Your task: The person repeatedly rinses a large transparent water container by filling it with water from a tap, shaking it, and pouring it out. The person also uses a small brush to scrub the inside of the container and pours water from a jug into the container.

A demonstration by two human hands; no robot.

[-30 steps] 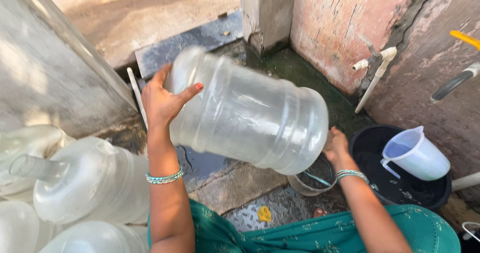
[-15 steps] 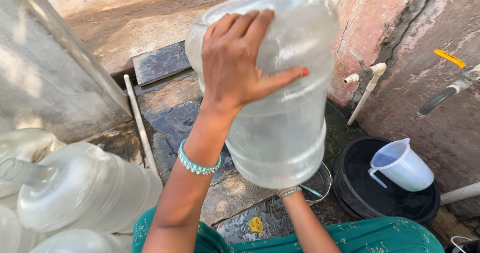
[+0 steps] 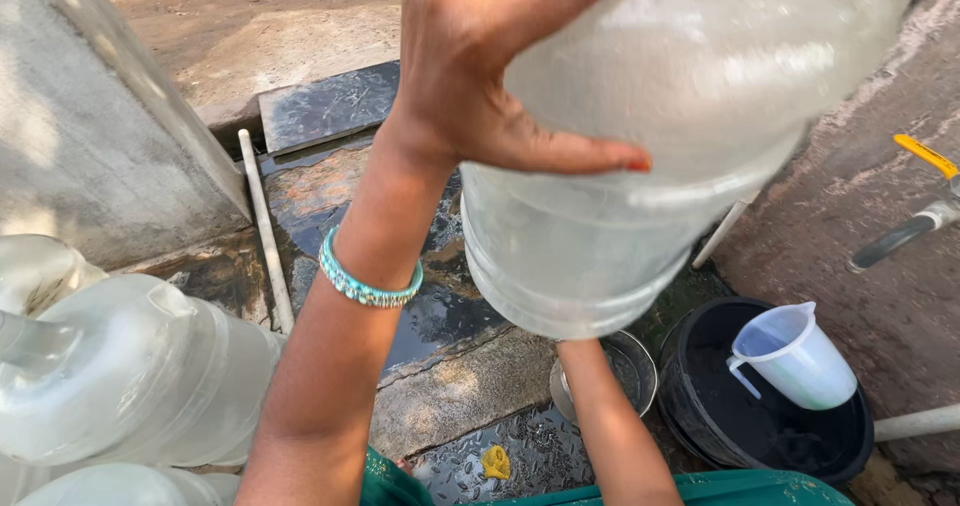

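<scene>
Right, I'm watching the left hand (image 3: 490,76) pressed flat against the side of a big clear plastic water jug (image 3: 650,186), fingers spread and thumb stretched along its wall. The jug is up high, close to the camera, tilted over the wet stone slab (image 3: 330,106). The right forearm (image 3: 610,416) rises underneath, but the right hand is hidden by the jug, so I cannot tell how its fingers sit. By my read this is a lift-and-tilt of the jug. Any next move calls for firm support from below, since the jug is bulky and smooth. Counting: one jug in hand, at least three more clear jugs (image 3: 130,366) lying at left, one black tub (image 3: 690,406), one white measuring jug (image 3: 800,356) in it, one steel bowl (image 3: 640,361), one turquoise bangle (image 3: 365,281).
</scene>
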